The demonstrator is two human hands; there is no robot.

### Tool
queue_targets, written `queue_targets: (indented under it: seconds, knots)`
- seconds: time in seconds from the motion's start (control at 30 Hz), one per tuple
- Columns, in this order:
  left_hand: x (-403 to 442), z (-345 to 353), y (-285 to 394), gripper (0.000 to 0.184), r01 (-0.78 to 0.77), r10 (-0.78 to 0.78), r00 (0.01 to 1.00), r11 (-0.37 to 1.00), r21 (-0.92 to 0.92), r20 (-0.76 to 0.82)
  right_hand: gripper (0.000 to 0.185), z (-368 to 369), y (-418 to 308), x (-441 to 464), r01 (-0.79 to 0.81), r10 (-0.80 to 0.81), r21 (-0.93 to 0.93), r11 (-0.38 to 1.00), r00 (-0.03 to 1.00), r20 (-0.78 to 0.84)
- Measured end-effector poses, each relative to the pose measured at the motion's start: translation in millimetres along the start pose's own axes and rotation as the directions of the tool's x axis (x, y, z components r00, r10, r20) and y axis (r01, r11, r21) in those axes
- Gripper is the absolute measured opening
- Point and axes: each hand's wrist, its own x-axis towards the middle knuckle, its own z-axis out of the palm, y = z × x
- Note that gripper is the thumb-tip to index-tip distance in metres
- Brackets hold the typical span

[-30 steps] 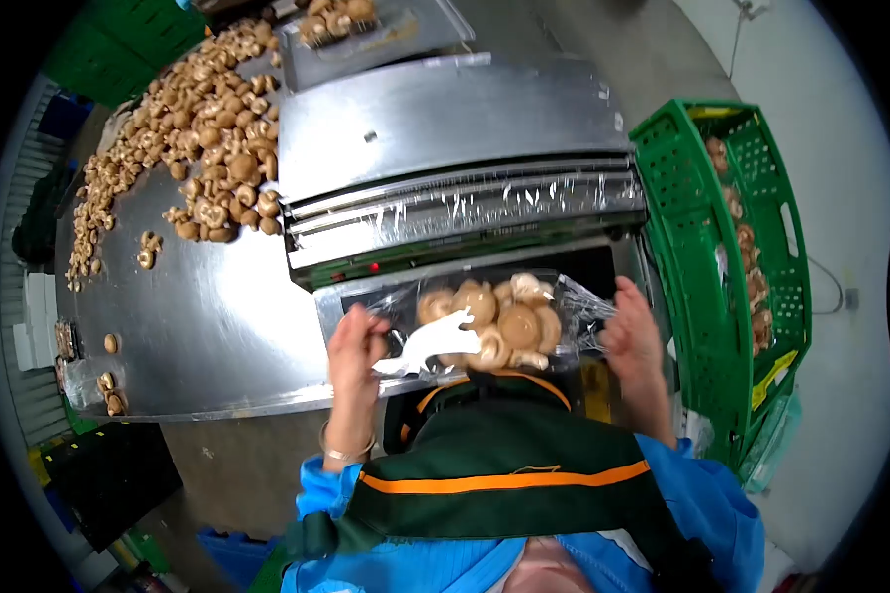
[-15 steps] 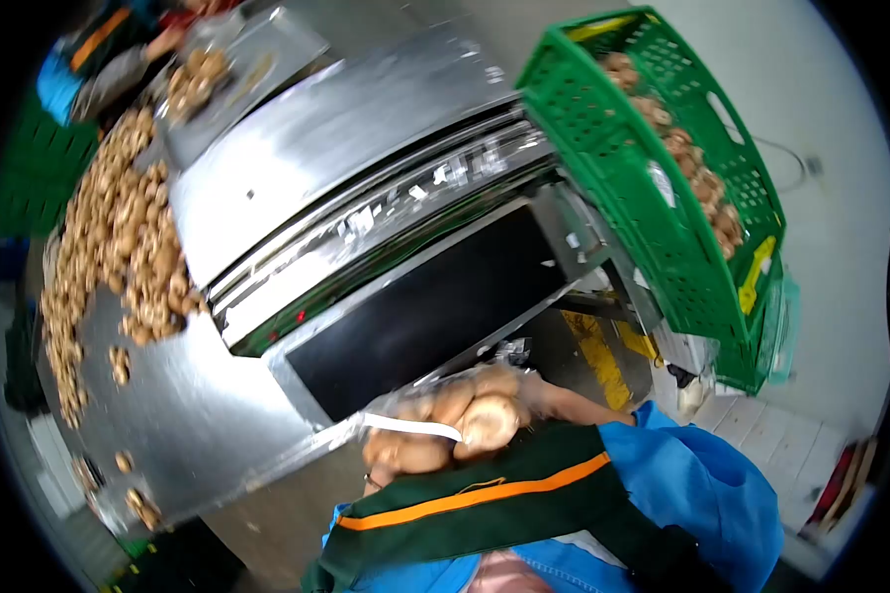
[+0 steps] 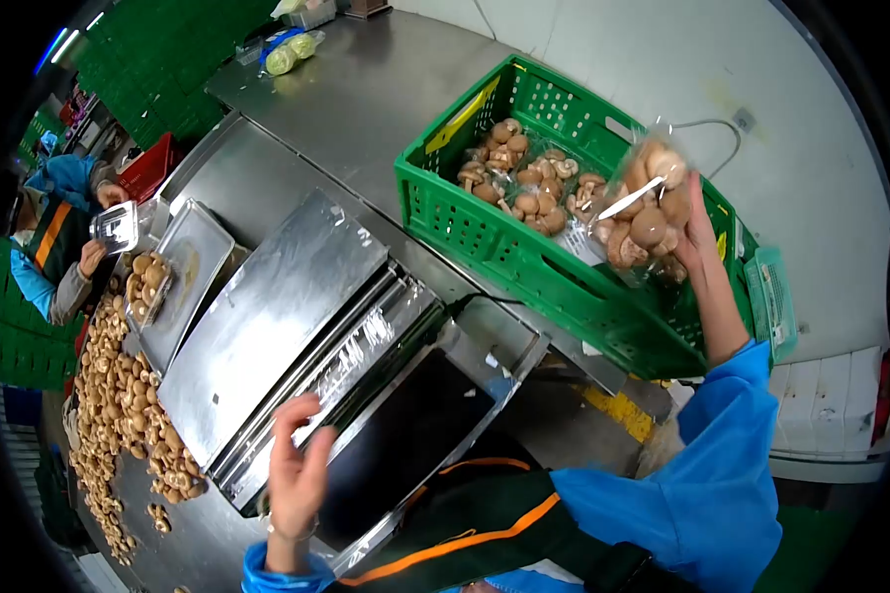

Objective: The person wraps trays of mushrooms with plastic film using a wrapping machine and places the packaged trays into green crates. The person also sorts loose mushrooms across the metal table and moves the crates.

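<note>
A clear wrapped pack of brown mushrooms rests in my right hand, over the right part of the green crate. My fingers lie behind and beside the pack, partly hidden by it. Inside the crate sit several other wrapped mushroom packs. My left hand is raised over the front of the metal wrapping machine, fingers apart and holding nothing. Below that hand's right side is the machine's black plate.
Loose mushrooms are heaped on the metal table at the left. A metal tray stands beside them. At the upper left, a co-worker holds a clear-wrapped tray. Wrapped green produce lies on the rear table.
The view has swung right. The mushroom pack has moved from near my body to above the crate in my right hand. My left hand has let go of the pack and opened.
</note>
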Motion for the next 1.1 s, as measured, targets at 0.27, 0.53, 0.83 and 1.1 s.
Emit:
queue_targets:
  seconds: [0.27, 0.53, 0.83, 1.1]
  knots:
    - [14.6, -57.8, -44.5, 0.014, 0.240, -0.285, 0.872, 0.957, -0.160, -0.397, 0.042, -168.7, 158.0, 34.6, -0.659, 0.564, -0.118, 0.743, 0.711, -0.420]
    - [114.7, -22.1, 2.3, 0.015, 0.005, 0.032, 0.994, 0.944, 0.330, -0.107, 0.065, -41.9, 121.4, 75.3, 0.281, -0.187, -0.935, -0.216, 0.928, 0.323]
    - [136.4, 1.2, 21.2, 0.024, -0.083, 0.036, 0.995, 0.823, 0.563, 0.095, 0.045, 13.5, 164.2, 101.5, 0.682, 0.369, -0.725, 0.095, 0.653, 0.662]
    - [128.7, -5.1, 7.9, 0.025, -0.054, 0.046, 0.999, 0.849, 0.526, 0.029, 0.032, 5.5, 182.4, 113.3, 0.835, 0.098, -0.550, -0.024, 0.550, 0.829]
